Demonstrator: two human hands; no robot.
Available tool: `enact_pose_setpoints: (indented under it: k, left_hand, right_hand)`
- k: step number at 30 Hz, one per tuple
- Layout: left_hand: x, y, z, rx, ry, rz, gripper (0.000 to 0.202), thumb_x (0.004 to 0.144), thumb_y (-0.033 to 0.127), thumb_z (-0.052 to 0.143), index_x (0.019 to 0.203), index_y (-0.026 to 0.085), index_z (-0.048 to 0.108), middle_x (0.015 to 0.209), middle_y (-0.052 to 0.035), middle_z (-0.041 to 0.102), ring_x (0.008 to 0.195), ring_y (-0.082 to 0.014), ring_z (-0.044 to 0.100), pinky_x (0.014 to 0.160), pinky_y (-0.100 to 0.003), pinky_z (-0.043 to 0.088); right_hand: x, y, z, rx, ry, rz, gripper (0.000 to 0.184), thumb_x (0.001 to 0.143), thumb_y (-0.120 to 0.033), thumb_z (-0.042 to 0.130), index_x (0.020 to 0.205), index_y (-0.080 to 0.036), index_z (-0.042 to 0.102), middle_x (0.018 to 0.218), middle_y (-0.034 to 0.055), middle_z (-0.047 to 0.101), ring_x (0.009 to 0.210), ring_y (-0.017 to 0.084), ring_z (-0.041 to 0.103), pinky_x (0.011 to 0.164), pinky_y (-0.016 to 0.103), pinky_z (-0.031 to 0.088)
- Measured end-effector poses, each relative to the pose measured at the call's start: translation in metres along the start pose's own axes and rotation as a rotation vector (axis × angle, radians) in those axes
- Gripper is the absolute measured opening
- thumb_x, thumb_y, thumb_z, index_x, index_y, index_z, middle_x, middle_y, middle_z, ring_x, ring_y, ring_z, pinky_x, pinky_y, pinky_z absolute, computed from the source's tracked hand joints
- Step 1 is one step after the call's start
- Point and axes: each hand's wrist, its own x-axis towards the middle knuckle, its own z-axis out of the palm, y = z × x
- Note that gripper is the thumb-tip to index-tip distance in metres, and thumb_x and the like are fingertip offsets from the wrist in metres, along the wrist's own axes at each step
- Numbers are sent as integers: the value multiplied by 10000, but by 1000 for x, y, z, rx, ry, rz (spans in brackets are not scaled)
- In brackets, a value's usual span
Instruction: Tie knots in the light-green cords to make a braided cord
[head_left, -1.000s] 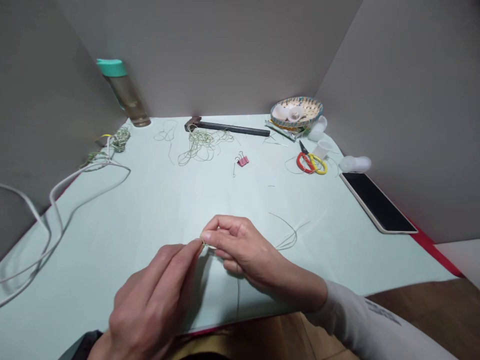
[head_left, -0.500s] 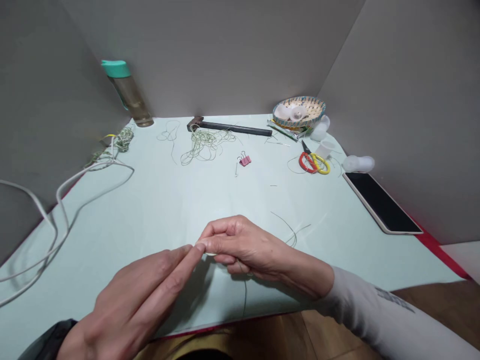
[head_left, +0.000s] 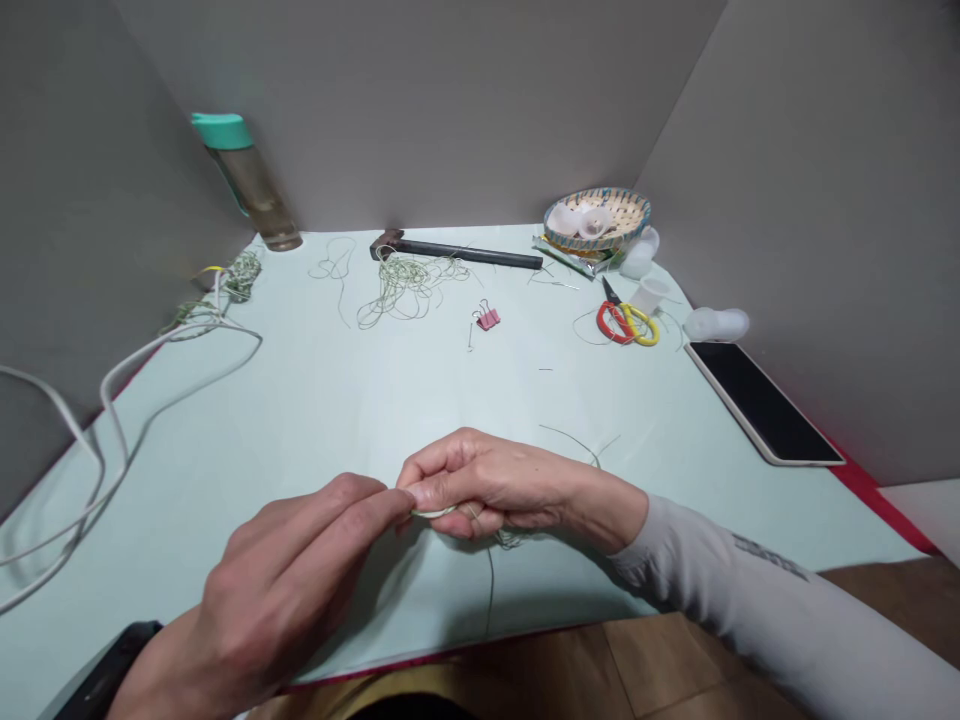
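My left hand (head_left: 292,580) and my right hand (head_left: 487,485) meet fingertip to fingertip low over the pale green table top (head_left: 360,400), near its front edge. Both pinch a thin green thread (head_left: 489,580) between thumb and forefinger. A small pale loop of it shows under my right fingers, and one strand hangs down toward the table's front edge. More strands of the same thread (head_left: 581,447) lie just behind my right wrist. My right arm wears a grey sleeve.
At the back lie a tangle of thread (head_left: 405,285), a hammer (head_left: 457,253), a pink binder clip (head_left: 487,318), red and yellow scissors (head_left: 626,322), a woven bowl (head_left: 596,215) and a bottle (head_left: 251,180). A phone (head_left: 761,400) lies right, white cables (head_left: 112,400) left.
My right hand has turned flatter and slid slightly left and nearer; my left fingers have closed onto the thread beside it. The thread now hangs lower under my right hand.
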Motion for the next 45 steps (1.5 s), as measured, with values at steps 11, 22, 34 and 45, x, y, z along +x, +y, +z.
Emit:
enact_pose_setpoints:
  k: [11, 22, 34, 45]
  left_hand:
    - [25, 11, 5, 61, -47, -2, 236, 921, 48, 474, 1084, 196, 559, 872, -10, 672, 722, -84, 622, 660, -174, 436]
    - [35, 13, -1, -182, -49, -398, 108, 930, 288, 519, 856, 245, 585, 732, 35, 597, 599, -114, 527, 582, -229, 386]
    - [56, 15, 1, -848, -299, -1032, 272, 855, 464, 599, 820, 195, 583, 581, 74, 423, 453, -59, 212, 442, -193, 195]
    - [38, 17, 0, -909, -299, -1093, 254, 840, 467, 636, 841, 216, 598, 773, 29, 513, 666, -129, 390, 567, -253, 262]
  right_hand:
    - [-3, 7, -10, -128, 33, -36, 193, 871, -358, 584, 825, -172, 566, 551, -89, 418, 405, 25, 197, 380, 179, 115]
    - [-70, -22, -45, -873, 410, -101, 228, 912, -325, 544, 813, -151, 653, 596, -47, 474, 554, 82, 392, 525, 230, 297]
    - [-92, 5, -26, -1639, 1155, -511, 245, 913, -142, 462, 1044, -108, 666, 1041, 156, 645, 956, 293, 544, 821, 434, 334]
    - [9, 81, 55, -1521, 1115, -771, 126, 879, -88, 500, 816, -165, 577, 703, 19, 542, 661, 184, 444, 652, 339, 345]
